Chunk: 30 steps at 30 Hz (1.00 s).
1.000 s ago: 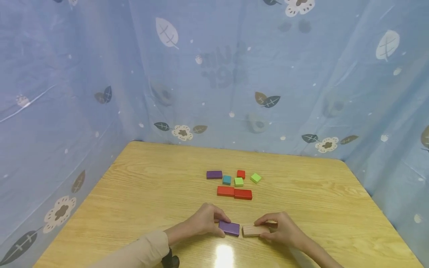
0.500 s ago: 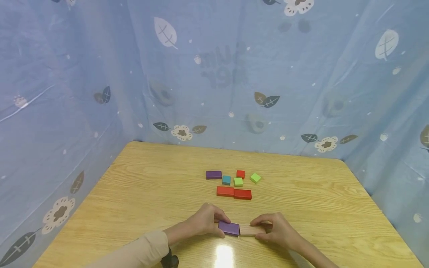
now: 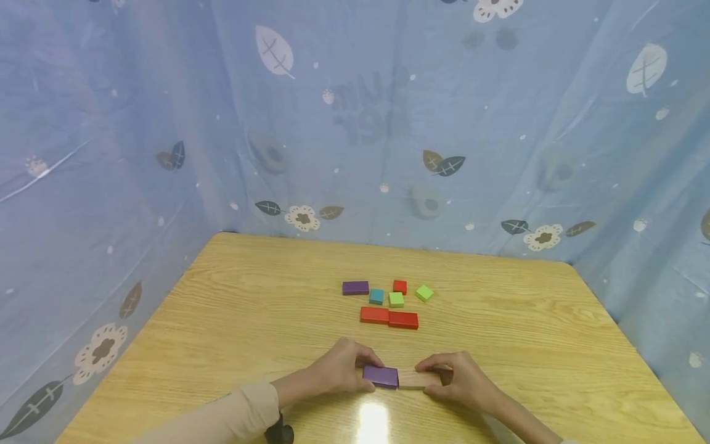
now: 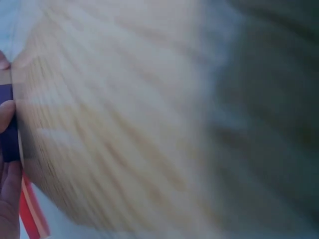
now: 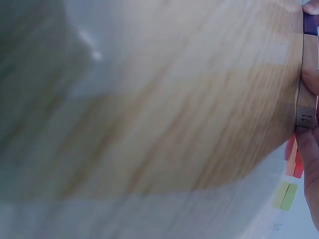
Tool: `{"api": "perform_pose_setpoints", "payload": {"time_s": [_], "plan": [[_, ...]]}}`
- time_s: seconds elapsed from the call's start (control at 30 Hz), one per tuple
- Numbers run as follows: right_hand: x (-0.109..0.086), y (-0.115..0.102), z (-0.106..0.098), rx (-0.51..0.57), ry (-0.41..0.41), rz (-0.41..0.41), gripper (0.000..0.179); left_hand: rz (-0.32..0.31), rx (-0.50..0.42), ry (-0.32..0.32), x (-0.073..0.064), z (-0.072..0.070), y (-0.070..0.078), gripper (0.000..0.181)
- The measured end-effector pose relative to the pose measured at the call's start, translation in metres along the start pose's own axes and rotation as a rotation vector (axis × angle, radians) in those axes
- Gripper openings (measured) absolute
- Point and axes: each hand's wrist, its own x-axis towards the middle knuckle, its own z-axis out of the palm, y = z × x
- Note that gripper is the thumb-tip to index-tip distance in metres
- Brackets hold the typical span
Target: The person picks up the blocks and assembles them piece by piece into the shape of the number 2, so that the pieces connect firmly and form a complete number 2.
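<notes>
Near the front of the table, my left hand [image 3: 345, 372] holds a purple block [image 3: 381, 377] between thumb and fingers at its left end. My right hand [image 3: 466, 383] grips a plain wooden block [image 3: 412, 380] the same way, by its right end. The two blocks lie end to end in one row, their facing ends meeting. Printed digits mark the end of the wooden block [image 5: 310, 52] in the right wrist view. At the left edge of the left wrist view, fingers wrap the purple block [image 4: 10, 142].
Beyond the hands, two red blocks [image 3: 374, 315] lie end to end. Farther back are another purple block [image 3: 355, 288], a teal cube [image 3: 376, 296], a small red cube [image 3: 400, 287] and two lime green cubes [image 3: 396, 300]. A blue patterned curtain [image 3: 355, 123] surrounds the wooden table [image 3: 266, 296].
My right hand has slid the wooden block left, closing the gap to the purple block. My left hand has stayed on the purple block.
</notes>
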Motion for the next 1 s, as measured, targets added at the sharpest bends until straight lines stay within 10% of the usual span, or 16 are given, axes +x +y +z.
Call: {"api": "perform_pose_setpoints", "payload": {"time_s": [0.23,1.0], "plan": [[0.000,0.002,0.001,0.006,0.010,0.011,0.025,0.054,0.123,0.005,0.003,-0.003,0.001,0.041],[-0.003,0.002,0.001,0.038,-0.006,0.051,0.028,0.135,0.053,-0.088,0.012,-0.022,-0.008,0.043]]}}
